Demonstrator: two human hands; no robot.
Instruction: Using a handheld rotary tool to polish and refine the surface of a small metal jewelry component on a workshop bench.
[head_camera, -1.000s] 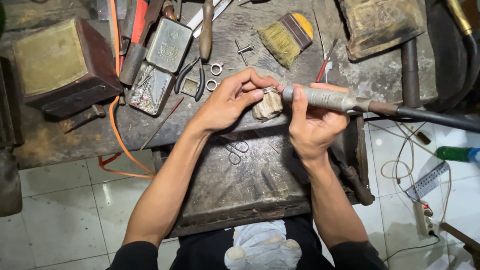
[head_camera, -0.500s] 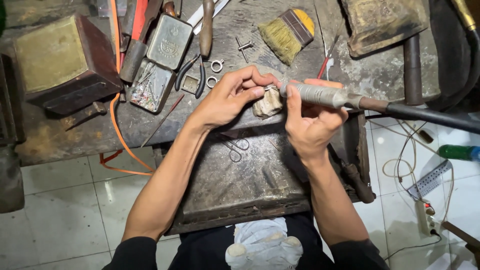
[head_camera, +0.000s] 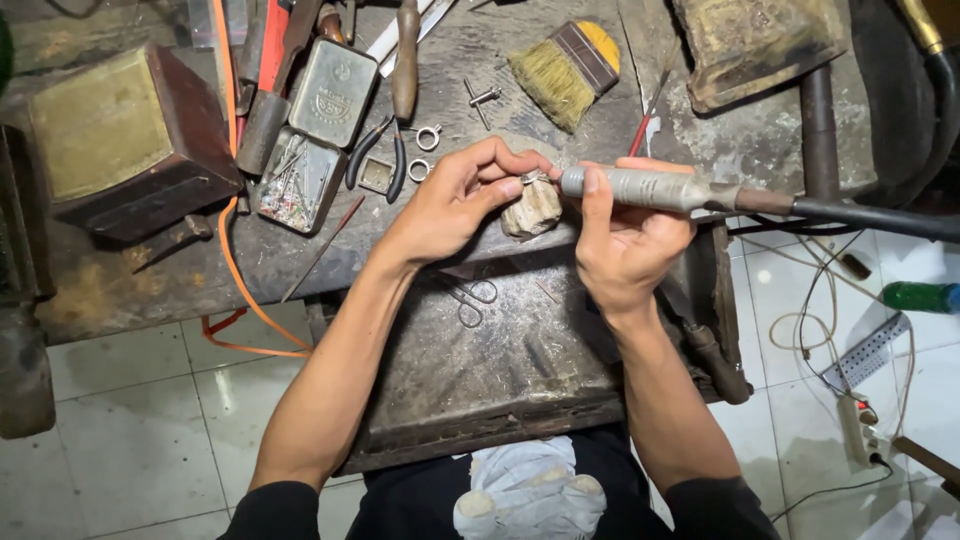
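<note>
The left hand (head_camera: 455, 205) pinched a small ring (head_camera: 531, 179) on the peg (head_camera: 532, 210); the right hand (head_camera: 625, 245) clenched the handpiece (head_camera: 640, 188). The ring looked light, stiff, best held by its rim.

Brush (head_camera: 563, 68) behind hands, tins (head_camera: 318, 125) & box (head_camera: 120, 140) to left, drawer (head_camera: 500, 370) below bench (head_camera: 150, 270).

Tabletop (head_camera: 470, 60) clutter: brush (head_camera: 562, 72) far centre, pliers (head_camera: 385, 150) and open tin of bits (head_camera: 298, 185) far left, brown box (head_camera: 125, 140) left. Scissors (head_camera: 470, 298) in drawer.
</note>
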